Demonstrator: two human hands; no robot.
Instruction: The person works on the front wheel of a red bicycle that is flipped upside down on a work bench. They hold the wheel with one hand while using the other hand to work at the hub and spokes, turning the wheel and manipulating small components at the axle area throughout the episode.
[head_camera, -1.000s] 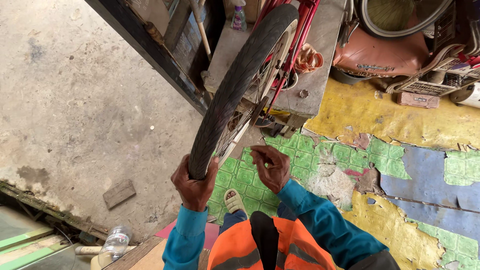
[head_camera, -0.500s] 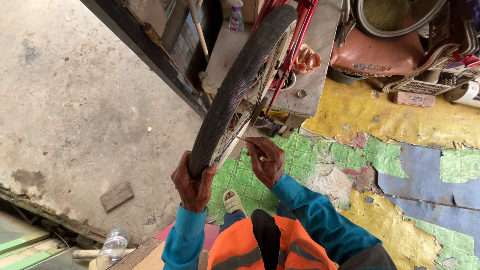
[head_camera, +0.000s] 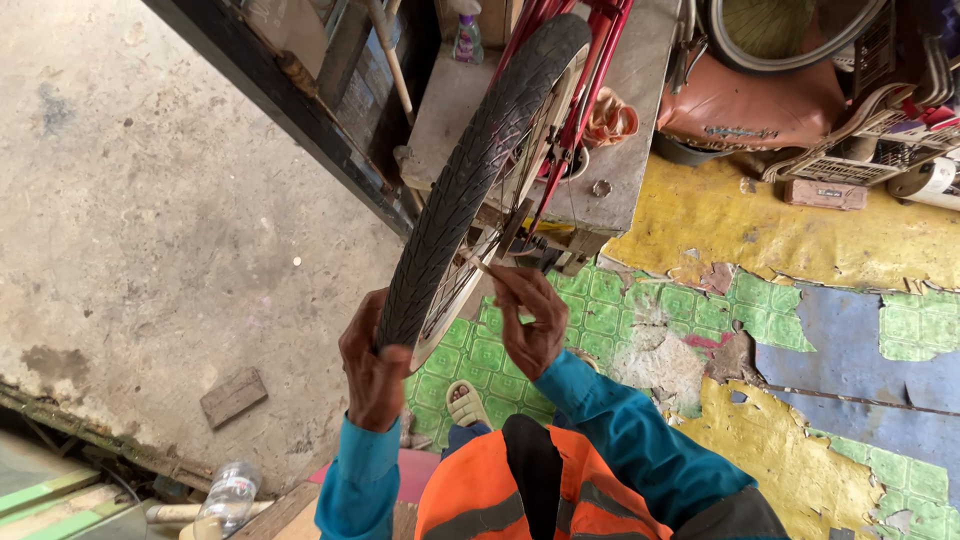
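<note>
Black treaded rubber bicycle tyre on spoked wheel (head_camera: 470, 180): mounted in red metal bicycle frame (head_camera: 580, 75), raised above green tiled floor (head_camera: 610, 310).
Your left hand (head_camera: 375, 365): clamped on tyre tread at near edge.
Your right hand (head_camera: 525, 320): fingers pinched together on small thin tool at spokes.
Handling, judged: tyre grippy, firm; wheel light, free-spinning; spokes thin, bendable. Hold at tread, not spokes.

Bare concrete floor (head_camera: 140, 230) on the left, a flat brick (head_camera: 233, 396) lying on it, a clear plastic bottle (head_camera: 228, 494) near its edge. Right side, peeling floor covering (head_camera: 800, 250), yellow, green, blue; a sandal (head_camera: 467, 404) rests there, perhaps worn.
</note>
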